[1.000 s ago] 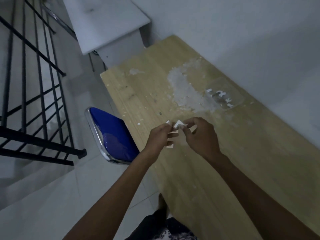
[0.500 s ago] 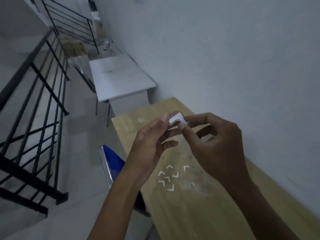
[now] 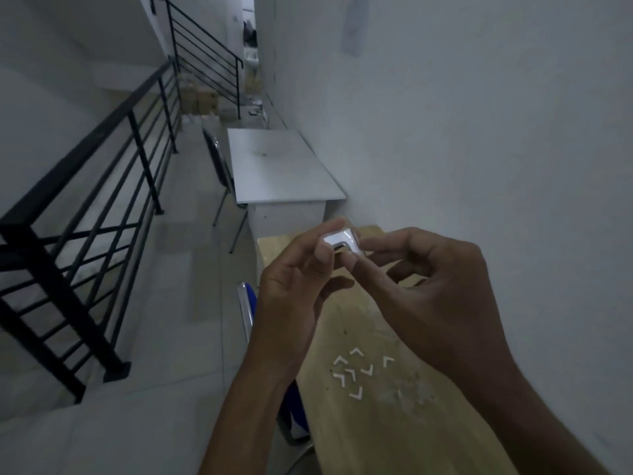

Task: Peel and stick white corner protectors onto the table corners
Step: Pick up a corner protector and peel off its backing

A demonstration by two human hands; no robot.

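Above the wooden table (image 3: 394, 437): left hand (image 3: 298, 286) and right hand (image 3: 435, 289) both pinch one white corner protector (image 3: 339, 241). Small white L-shaped pieces (image 3: 356, 373) lie on the tabletop below.

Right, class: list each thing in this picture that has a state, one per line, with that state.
Corner protector: held up between both hands, above the table.
Left hand: pinching the protector.
Right hand: pinching the protector.
Small white pieces: lying loose on the wooden table.
Blue chair: pushed against the table's edge.
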